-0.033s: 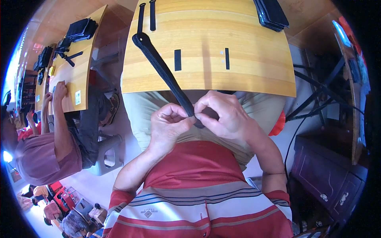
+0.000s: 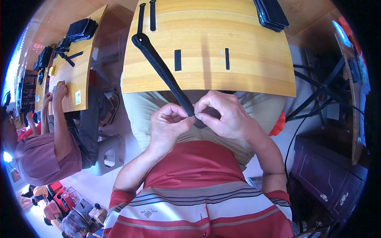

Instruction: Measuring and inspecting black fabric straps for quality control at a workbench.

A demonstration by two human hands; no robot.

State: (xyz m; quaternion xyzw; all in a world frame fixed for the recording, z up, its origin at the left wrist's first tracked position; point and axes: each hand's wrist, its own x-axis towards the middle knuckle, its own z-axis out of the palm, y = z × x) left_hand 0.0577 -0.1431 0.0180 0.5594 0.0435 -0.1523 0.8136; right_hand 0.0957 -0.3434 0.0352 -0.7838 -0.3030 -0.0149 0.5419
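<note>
Strap (image 2: 160,67) virtually unmoved, lower end behind fingers (image 2: 183,125)

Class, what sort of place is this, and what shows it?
Probably a small workshop: dark pieces lie stacked on the wooden table, a long black strap runs from it to the person's left hand, and a co-worker sits at another table bearing similar stacks.
</note>
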